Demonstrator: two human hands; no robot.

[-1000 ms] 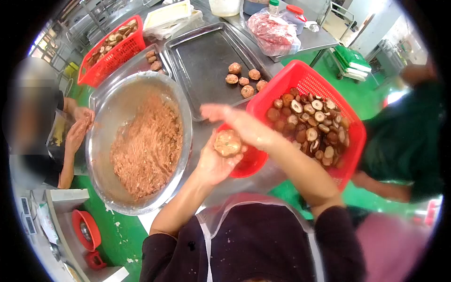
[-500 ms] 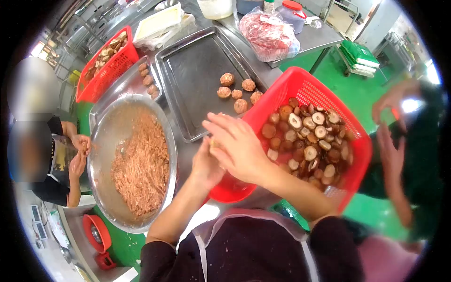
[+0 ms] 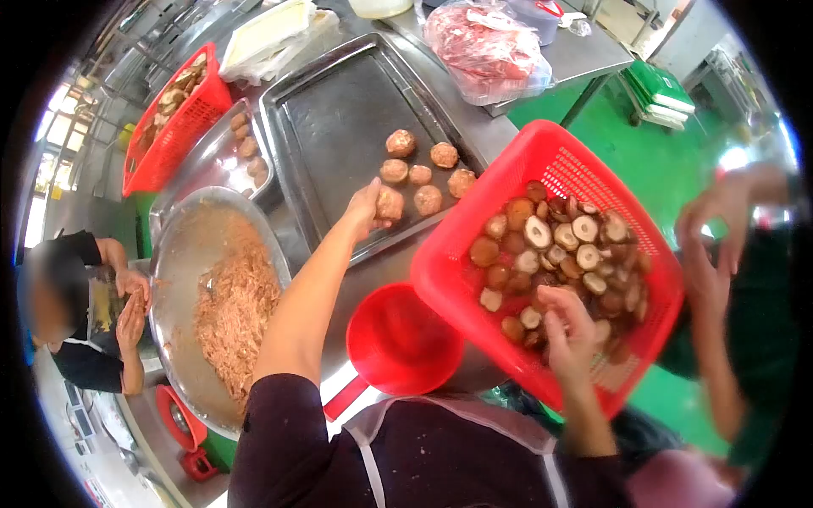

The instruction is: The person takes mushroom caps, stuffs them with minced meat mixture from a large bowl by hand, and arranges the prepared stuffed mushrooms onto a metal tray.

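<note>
My left hand is at the near edge of the dark metal tray, its fingers around a round meatball. Several similar balls lie beside it on the tray. Over the red plastic basket, my right hand reaches down among wet brown mushrooms with pale cut stems. Its fingers are bent and the thumb stands apart; I see nothing held. To the left, a large steel bowl contains minced meat.
A red dipper lies between bowl and basket. Behind are a smaller tray of balls, another mushroom basket and bagged red meat. One co-worker's hands are at left, another's at right.
My hands have parted. The left has moved onto the tray with the meatball, and the right has moved over into the mushroom basket. The red dipper is now uncovered.
</note>
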